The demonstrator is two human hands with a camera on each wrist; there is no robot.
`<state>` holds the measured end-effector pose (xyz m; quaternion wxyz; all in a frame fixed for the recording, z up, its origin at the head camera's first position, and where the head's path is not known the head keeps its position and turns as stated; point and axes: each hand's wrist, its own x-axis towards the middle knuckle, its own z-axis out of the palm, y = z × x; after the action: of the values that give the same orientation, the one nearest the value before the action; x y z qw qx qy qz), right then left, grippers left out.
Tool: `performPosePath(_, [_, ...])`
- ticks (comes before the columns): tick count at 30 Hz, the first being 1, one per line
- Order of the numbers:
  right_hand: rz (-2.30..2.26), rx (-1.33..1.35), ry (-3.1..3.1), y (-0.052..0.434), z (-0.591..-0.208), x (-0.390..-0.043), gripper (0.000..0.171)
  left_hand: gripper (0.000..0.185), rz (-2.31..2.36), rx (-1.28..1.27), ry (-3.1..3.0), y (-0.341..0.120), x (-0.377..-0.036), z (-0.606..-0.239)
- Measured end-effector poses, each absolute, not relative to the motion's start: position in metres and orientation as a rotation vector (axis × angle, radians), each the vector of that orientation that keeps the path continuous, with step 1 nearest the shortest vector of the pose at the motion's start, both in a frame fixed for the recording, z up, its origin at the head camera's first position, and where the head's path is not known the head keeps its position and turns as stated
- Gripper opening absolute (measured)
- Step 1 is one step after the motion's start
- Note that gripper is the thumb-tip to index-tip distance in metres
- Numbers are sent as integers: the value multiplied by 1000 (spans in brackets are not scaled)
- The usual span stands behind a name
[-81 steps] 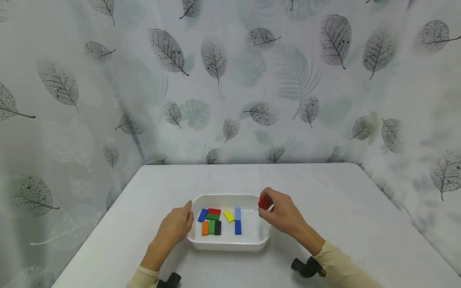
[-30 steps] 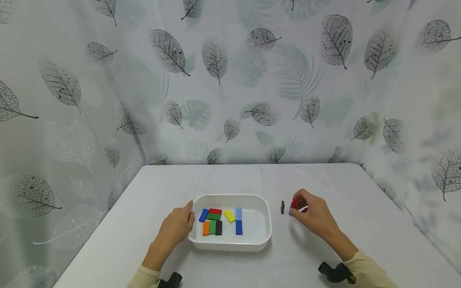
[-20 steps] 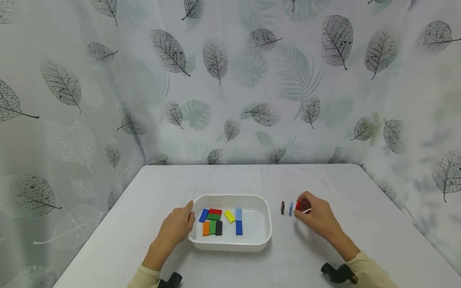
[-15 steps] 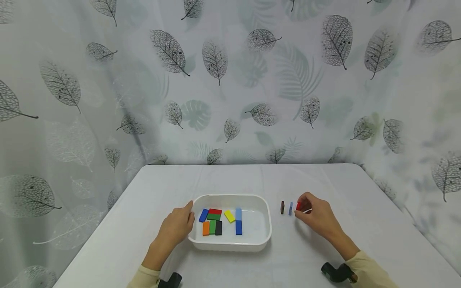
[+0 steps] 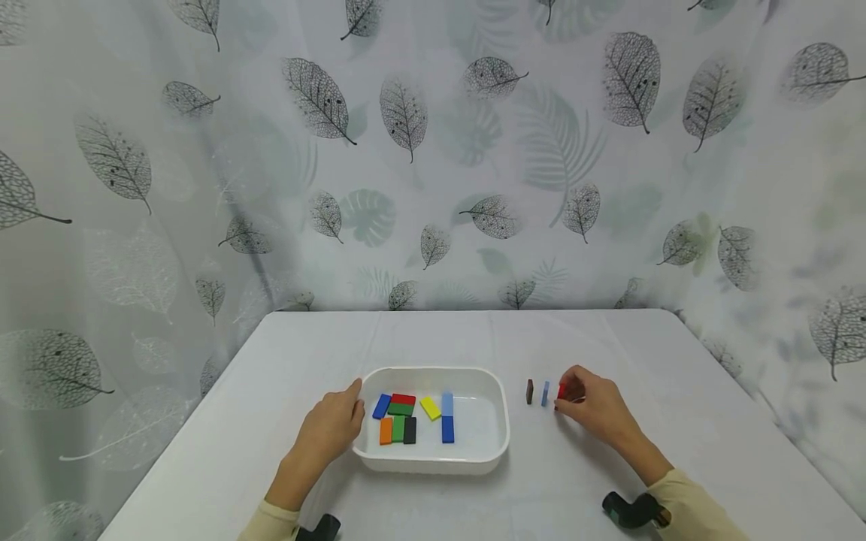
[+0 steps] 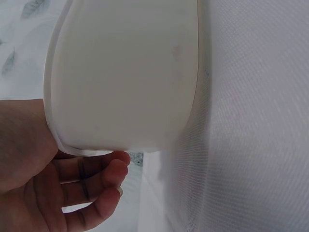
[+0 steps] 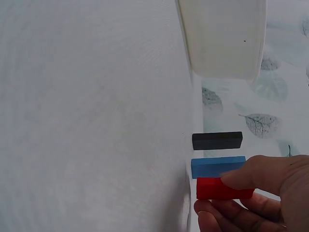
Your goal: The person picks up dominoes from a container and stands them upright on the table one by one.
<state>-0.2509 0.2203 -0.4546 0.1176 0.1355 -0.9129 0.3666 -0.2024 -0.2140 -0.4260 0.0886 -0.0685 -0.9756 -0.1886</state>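
My right hand (image 5: 595, 402) pinches a red domino block (image 7: 210, 188) between thumb and fingers, holding it upright close over the table right of the tray. Just left of it a light blue domino block (image 5: 544, 394) stands on its end. Beyond that stands a dark brown domino block (image 5: 530, 391), looking nearly black in the right wrist view. My left hand (image 5: 329, 422) holds the left end of the white tray (image 5: 433, 466) at its rim, index finger along the far corner. In the left wrist view its other fingers (image 6: 96, 186) curl beside the wall.
Inside the tray several coloured domino blocks lie flat, among them an orange block (image 5: 386, 431), a yellow block (image 5: 430, 408) and a dark blue block (image 5: 448, 430). The white-covered table (image 5: 433, 338) reaches back to a leaf-patterned curtain (image 5: 433, 150).
My right hand has carried the red block from the tray's right rim out to the right, past the brown and light blue blocks, and lowered it slightly. The left hand keeps its place.
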Motion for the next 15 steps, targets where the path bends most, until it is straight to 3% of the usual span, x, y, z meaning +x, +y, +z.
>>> performPosePath(15, [1062,391,-2712,220,-457,-252,28,42,-528,-232,-2889,-214,-202,-425])
